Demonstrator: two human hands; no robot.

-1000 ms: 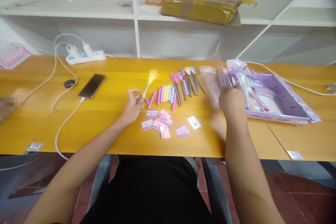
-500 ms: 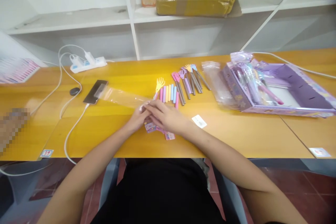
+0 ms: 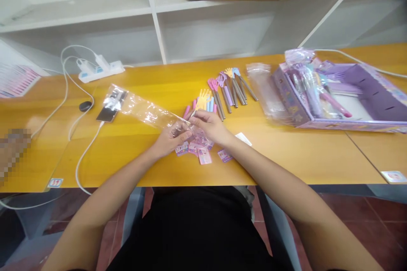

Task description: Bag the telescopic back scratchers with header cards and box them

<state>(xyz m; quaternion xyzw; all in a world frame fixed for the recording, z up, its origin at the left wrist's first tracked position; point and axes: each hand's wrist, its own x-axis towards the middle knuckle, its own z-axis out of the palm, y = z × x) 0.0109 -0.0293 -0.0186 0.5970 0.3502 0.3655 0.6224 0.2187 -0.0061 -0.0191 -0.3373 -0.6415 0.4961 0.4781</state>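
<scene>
Over the orange table (image 3: 318, 156), the left hand (image 3: 169, 139) pinches a clear bag (image 3: 146, 110) pointing to ten o'clock; the right hand (image 3: 210, 126) grips a yellow claw (image 3: 202, 101) pointing to one. Cards (image 3: 204, 156) lie near six, other claws (image 3: 238, 89) at two.

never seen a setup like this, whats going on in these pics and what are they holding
No machine here, just a person. Every picture comes from one head-worn camera, looking forward and down. The bare left hand holds a clear plastic bag. The right hand is beside it, with a yellow hand-shaped head showing just beyond; what that hand grips is hard to tell. On the wooden table lie colored tubes, metal rods with hand-shaped heads, printed cards and a purple box.
</scene>
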